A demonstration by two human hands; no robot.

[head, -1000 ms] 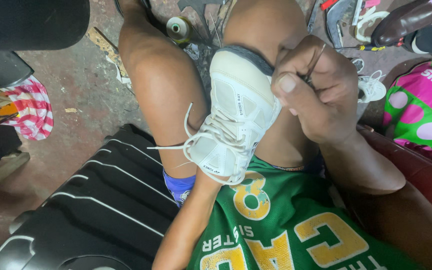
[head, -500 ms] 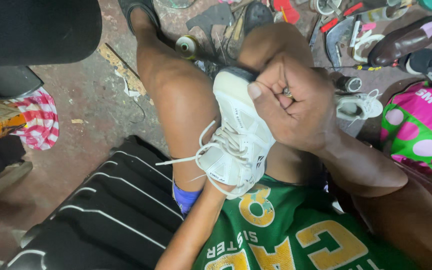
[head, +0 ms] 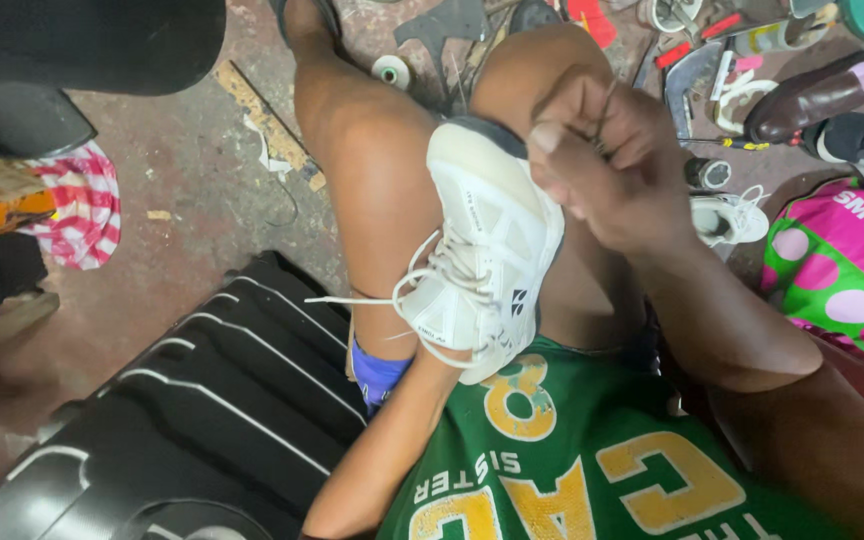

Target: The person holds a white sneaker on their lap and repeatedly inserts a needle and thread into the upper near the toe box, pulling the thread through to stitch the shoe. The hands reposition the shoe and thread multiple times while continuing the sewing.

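I have the white sneaker (head: 482,255) wedged between my knees, sole edge and toe pointing up and away from me, the heel and laces hanging down toward my green jersey (head: 592,450). Its long axis runs from lower left, near my lap, to upper right, where the rubber toe cap meets my right hand (head: 617,165). That hand is the nearer one to the working end: it sits right at the toe, fingers clenched tight around something thin that I pinch between thumb and forefinger; it looks like a needle or a thread, but it is too small to tell which. The fist touches the sneaker's upper edge on its right side, so whatever I am gripping comes off the shoe up and to the right, along the line of the sole

My left hand is hidden. The left forearm (head: 392,440) comes up from below and goes under the heel of the sneaker, so I judge it props the shoe from beneath, but I cannot tell whether its fingers are closed or slack

Loose white laces (head: 372,300) trail out to the left across my thigh. Beside my left leg lies a black ribbed case (head: 202,400) on the concrete floor (head: 182,190). Past my knees the floor is strewn with tools and scraps, a roll of tape (head: 390,70), a brown shoe (head: 822,95) and another small white sneaker (head: 727,215), all well apart from my hands
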